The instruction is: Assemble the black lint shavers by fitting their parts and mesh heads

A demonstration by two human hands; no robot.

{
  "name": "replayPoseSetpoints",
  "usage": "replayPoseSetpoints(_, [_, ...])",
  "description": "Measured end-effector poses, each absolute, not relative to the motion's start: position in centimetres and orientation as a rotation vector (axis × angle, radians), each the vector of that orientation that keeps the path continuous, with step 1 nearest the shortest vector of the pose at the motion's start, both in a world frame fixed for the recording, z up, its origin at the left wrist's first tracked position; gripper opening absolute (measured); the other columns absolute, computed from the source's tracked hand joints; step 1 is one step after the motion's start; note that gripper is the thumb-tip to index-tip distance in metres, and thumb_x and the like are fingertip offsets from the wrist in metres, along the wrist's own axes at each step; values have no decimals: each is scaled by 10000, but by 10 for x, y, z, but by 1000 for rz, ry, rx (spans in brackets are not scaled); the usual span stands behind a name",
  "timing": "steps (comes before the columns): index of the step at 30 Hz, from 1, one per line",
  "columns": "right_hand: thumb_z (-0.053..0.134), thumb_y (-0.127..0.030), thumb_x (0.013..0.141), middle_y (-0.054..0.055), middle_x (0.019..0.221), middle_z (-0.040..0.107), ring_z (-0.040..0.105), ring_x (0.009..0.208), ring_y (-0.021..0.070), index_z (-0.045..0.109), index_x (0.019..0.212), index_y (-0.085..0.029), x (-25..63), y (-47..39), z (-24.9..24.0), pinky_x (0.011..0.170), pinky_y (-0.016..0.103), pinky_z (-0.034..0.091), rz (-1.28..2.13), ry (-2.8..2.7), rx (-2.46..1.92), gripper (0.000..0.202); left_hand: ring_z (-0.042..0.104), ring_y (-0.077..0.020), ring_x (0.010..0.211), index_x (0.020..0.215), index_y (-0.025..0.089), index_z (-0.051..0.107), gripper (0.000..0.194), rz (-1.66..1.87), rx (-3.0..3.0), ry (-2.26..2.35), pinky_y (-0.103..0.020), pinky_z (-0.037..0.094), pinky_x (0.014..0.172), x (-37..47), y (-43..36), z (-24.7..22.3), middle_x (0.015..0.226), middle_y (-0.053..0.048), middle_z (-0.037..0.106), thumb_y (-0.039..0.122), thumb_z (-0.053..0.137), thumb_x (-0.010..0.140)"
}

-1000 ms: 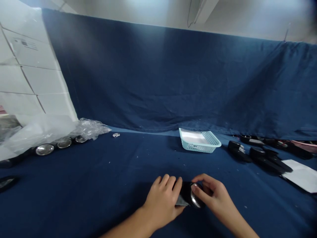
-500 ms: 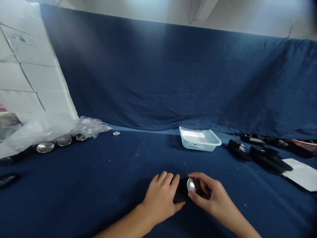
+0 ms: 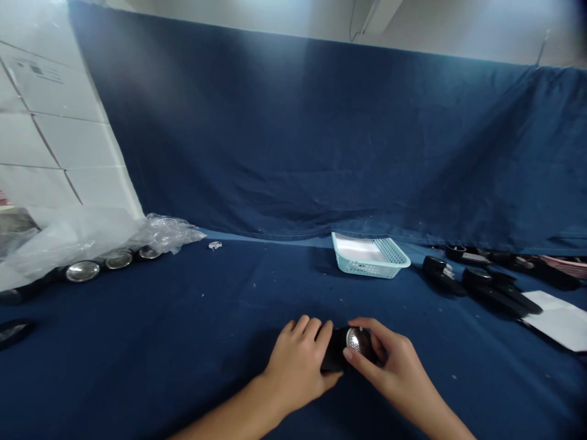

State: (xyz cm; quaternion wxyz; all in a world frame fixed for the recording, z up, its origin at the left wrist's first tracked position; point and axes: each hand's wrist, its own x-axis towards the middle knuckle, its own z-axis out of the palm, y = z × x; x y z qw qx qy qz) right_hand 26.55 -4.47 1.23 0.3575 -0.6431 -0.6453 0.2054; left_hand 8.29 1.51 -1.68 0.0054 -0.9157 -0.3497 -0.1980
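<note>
My left hand (image 3: 300,366) is wrapped over the black body of a flashlight (image 3: 332,354) and keeps it low over the blue cloth. At the body's right end sits a round silver reflector (image 3: 354,340) with a dimpled face, turned up toward me. Thumb and fingers of my right hand (image 3: 389,360) close around the reflector's rim, the thumb at its near edge. Most of the flashlight's body is hidden under my left fingers. I cannot tell whether the reflector is fixed in the body.
Beyond my hands stands a light blue basket (image 3: 371,269) with white paper in it. Black flashlight parts (image 3: 488,290) and a white sheet (image 3: 557,321) lie on the right. At left, several round silver lamp heads (image 3: 83,271) sit beside clear plastic wrap (image 3: 169,232). A small white piece (image 3: 214,245) lies behind.
My right thumb has shifted slightly left and up along the reflector's near edge. The left hand stays in place on the flashlight.
</note>
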Motion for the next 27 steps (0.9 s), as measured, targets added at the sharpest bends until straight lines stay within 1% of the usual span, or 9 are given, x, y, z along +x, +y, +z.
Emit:
replayPoseSetpoints(5, [578,-428,824,-74,585,314,373,548,136,616,1124,-202,270,-44,9,550,266,317,595,-1659,-1633,377,538,-300,1009,1266,173,511,663,-613,-2870,-1089,-452,478,850,83,15,-16,1100,-98,625,475,706,709])
replayPoseSetpoints(9, [586,-449,822,-74,584,326,379,547,134,620,1110,-207,273,-44,5,551,267,312,590,-1658,-1632,378,534,-302,1008,1278,163,501,677,-603,-2870,-1084,-458,480,851,83,15,-16,1096,-93,620,465,708,709])
replayPoseSetpoints(11, [597,-446,818,-76,577,325,368,545,130,627,1075,-198,273,-44,4,550,267,305,589,-1646,-1625,359,532,-302,1015,1280,162,500,667,-605,-2864,-1066,-458,479,855,83,15,-16,1102,-93,617,460,701,718])
replayPoseSetpoints(15, [606,-460,819,-80,547,321,308,529,117,648,939,-171,273,-43,-1,524,263,269,650,-1532,-1576,315,528,-307,1031,1291,161,490,656,-602,-2849,-1008,-461,477,852,83,13,-17,1115,-93,611,465,679,741])
replayPoseSetpoints(18, [615,-503,806,-62,530,383,312,513,108,664,819,-161,275,-39,-8,504,262,252,766,-1384,-1508,346,537,-305,1006,1298,163,484,660,-596,-2853,-985,-449,481,831,83,12,-17,1099,-96,615,483,667,751])
replayPoseSetpoints(21, [649,-497,783,-26,547,488,369,512,103,660,719,-152,277,-34,-10,503,258,266,908,-1243,-1421,352,540,-310,1011,1297,171,487,662,-598,-2862,-983,-448,475,834,84,11,-17,1095,-103,620,509,659,755])
replayPoseSetpoints(23, [682,-471,762,-10,575,540,418,533,106,673,730,-149,277,-32,-8,513,249,291,977,-1145,-1390,324,539,-312,1023,1291,178,494,669,-597,-2876,-1006,-444,473,841,85,11,-16,1089,-103,623,518,671,742])
replayPoseSetpoints(27, [724,-431,718,-7,640,588,458,540,105,691,853,-176,277,-31,-3,487,226,309,1144,-895,-1339,290,548,-307,1022,1261,189,517,689,-619,-2900,-1068,-440,476,849,85,12,-16,1077,-85,630,513,721,689])
